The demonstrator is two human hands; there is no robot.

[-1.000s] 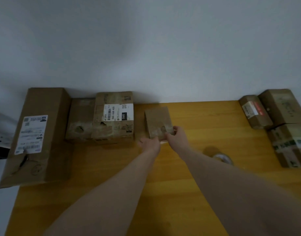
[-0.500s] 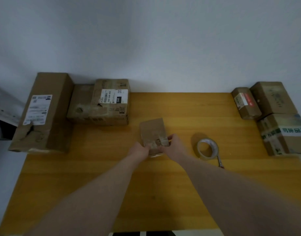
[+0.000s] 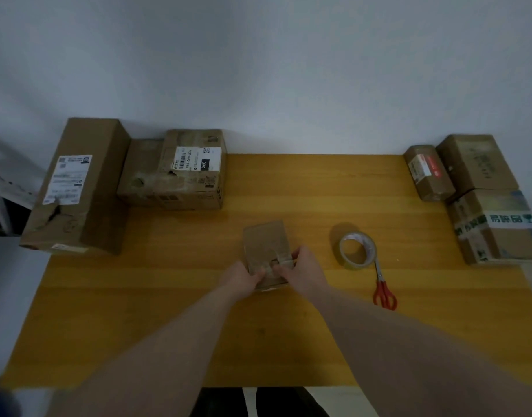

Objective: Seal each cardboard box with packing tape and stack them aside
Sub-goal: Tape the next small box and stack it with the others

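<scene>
Head view: left hand and right hand both grip small box at mid-table — square it, press flaps flat, then grab tape roll just right.

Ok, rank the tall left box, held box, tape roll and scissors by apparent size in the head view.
1. Tall left box
2. Held box
3. Tape roll and scissors: look alike in extent, not ranked.
</scene>
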